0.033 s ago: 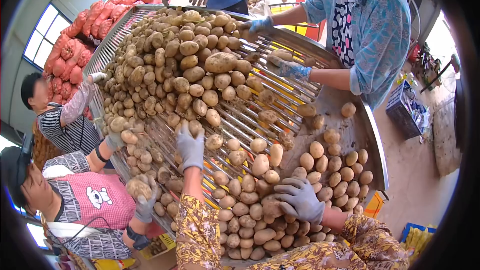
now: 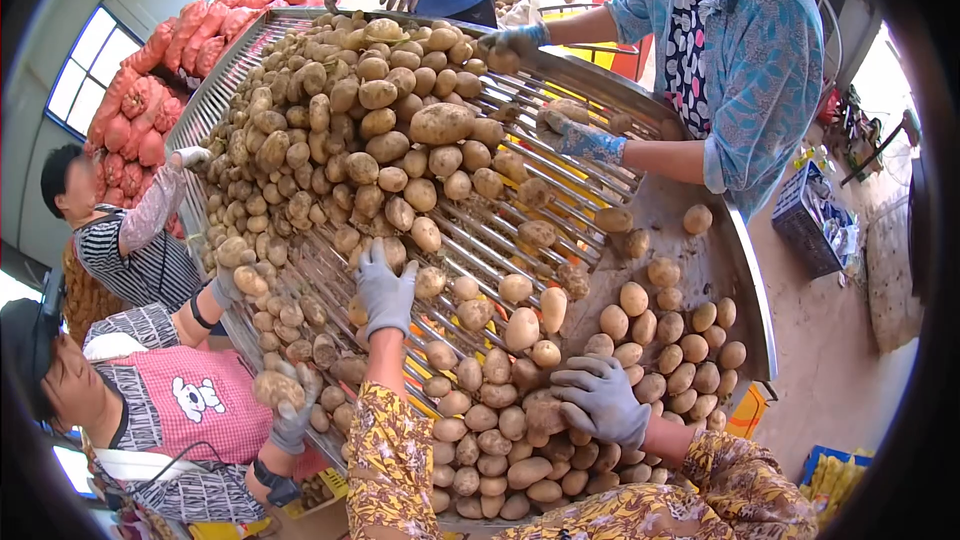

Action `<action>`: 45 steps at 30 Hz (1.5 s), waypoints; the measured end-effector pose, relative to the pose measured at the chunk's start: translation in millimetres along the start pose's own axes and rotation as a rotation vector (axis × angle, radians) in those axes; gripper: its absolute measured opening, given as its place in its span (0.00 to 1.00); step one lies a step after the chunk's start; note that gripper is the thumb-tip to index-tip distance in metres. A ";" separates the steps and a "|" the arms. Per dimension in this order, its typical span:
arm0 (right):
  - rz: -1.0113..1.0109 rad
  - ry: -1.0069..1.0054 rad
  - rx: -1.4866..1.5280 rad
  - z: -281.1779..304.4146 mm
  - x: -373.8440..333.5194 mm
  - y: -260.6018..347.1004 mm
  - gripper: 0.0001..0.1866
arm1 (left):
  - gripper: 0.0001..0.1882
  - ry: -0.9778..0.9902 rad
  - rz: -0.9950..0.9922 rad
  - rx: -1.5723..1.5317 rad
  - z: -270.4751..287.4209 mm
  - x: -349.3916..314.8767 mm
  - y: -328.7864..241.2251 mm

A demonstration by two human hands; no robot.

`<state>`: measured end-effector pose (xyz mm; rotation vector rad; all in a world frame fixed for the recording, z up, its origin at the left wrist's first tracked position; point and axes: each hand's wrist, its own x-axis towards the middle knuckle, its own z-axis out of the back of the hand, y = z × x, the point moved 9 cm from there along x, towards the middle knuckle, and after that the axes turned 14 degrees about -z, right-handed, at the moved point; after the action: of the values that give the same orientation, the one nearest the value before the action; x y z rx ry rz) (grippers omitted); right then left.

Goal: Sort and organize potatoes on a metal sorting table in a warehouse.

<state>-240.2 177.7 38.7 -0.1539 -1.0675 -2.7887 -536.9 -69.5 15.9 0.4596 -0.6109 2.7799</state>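
Note:
Brown potatoes (image 2: 330, 130) lie heaped on a slatted metal sorting table (image 2: 560, 210). My left hand (image 2: 387, 292), in a grey glove, reaches to the heap's near edge. Its fingers and thumb are around a potato (image 2: 395, 255). To the right, my gloved right hand (image 2: 603, 400) rests palm down over the crowded potatoes at the table's near end. Those fingers are spread and point left, beside a larger brown potato (image 2: 544, 416). What lies beneath that palm is hidden.
A co-worker in a pink checked apron (image 2: 210, 390) handles potatoes at the left, close to my left arm. Another in a striped top (image 2: 150, 250) stands farther back. Across the table a person in a blue patterned shirt (image 2: 760, 80) reaches in. Red mesh sacks (image 2: 150, 100) are stacked behind.
My left hand has shifted slightly right and its fingers have tilted; my right hand stays put. The aproned co-worker's potato and the far-right person's hands have moved a little.

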 end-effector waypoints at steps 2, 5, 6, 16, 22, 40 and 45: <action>-0.020 -0.024 -0.040 1.4 4.4 3.1 0.11 | 0.28 0.043 -0.124 0.095 -15.2 1.7 1.5; -0.119 0.189 0.099 -22.7 31.7 -7.0 0.12 | 0.27 0.058 0.114 -0.766 -39.6 -21.5 24.5; -0.202 0.167 0.114 -16.7 44.2 -9.4 0.11 | 0.24 0.057 0.234 -1.127 -55.2 -48.0 21.6; -0.254 -0.219 0.294 -58.7 252.7 -31.0 0.30 | 0.25 -0.179 0.558 -1.326 -2.5 -82.0 70.6; -0.407 -0.162 0.024 -125.7 323.6 -39.8 0.33 | 0.29 0.200 0.058 0.173 24.9 38.4 64.6; -0.362 0.029 0.534 -29.1 57.5 15.4 0.38 | 0.38 0.115 -0.171 -0.240 86.7 -185.9 -126.1; -0.365 0.116 0.601 -32.8 -9.3 30.8 0.39 | 0.42 0.123 -0.252 -0.256 108.7 -264.5 -179.1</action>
<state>-227.0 134.1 33.1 0.2959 -2.0003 -2.5593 -211.4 -7.8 79.9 0.2862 -0.8061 2.4294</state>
